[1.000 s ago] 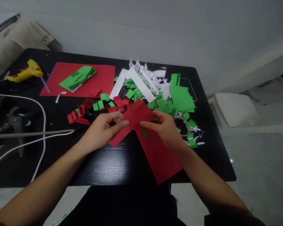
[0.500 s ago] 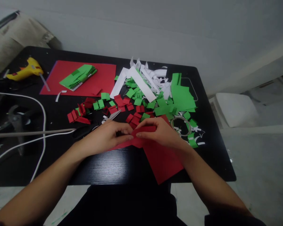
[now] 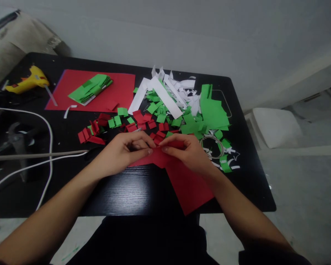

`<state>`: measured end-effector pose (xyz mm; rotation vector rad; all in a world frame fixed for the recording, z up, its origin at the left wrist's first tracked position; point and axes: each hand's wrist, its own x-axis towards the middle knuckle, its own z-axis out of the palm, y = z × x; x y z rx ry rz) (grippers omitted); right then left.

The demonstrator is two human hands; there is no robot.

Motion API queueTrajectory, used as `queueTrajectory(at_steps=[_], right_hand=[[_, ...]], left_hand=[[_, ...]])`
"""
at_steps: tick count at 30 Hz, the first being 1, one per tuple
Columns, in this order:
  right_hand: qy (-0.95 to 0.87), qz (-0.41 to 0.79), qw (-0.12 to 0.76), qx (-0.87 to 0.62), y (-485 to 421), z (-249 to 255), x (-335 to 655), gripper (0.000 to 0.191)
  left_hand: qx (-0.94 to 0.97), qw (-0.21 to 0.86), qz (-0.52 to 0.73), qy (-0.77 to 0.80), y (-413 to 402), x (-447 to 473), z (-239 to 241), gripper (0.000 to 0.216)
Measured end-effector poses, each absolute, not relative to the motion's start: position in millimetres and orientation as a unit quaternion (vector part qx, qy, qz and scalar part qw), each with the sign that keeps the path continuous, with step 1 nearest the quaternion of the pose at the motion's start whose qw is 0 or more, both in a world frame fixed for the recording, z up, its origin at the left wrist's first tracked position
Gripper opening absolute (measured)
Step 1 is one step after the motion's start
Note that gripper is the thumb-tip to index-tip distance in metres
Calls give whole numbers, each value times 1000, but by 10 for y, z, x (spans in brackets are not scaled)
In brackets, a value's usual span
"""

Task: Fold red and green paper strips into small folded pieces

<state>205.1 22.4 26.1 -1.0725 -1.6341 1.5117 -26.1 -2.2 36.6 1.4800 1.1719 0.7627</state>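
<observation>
Near the middle of the table my left hand [image 3: 124, 152] and my right hand [image 3: 189, 151] meet, fingertips pinched close together on a piece of red paper [image 3: 159, 161]. Part of that paper hides behind the fingers. A larger red sheet [image 3: 191, 191] slants under my right hand and wrist toward the front edge. Just beyond my fingers lie small folded red paper pieces [image 3: 157, 138]. The tip of a pair of scissors [image 3: 138, 129] shows behind my left hand, which covers the rest.
A yellow glue gun [image 3: 29, 81] lies far left, beside a red sheet [image 3: 121, 90] bearing a green paper bundle [image 3: 91, 89]. White strips [image 3: 168, 99] and green scraps [image 3: 215, 114] heap at the back. A tape roll [image 3: 212, 146], pliers [image 3: 18, 138] and white cable [image 3: 51, 140] lie around.
Both hands have shifted slightly away from me with the red paper between them. My left hand now covers more of the scissors.
</observation>
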Motion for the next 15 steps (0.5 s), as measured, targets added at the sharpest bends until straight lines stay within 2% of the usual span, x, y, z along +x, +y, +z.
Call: queueTrajectory(at_steps=[10, 15], right_hand=[[-574, 641, 317, -399, 326, 283, 2204, 16], [-575, 668, 286, -377, 356, 305, 2261, 23]], left_hand=[[607, 534, 339, 480, 17, -293, 466, 8], [652, 503, 321, 468, 0, -332, 450, 10]])
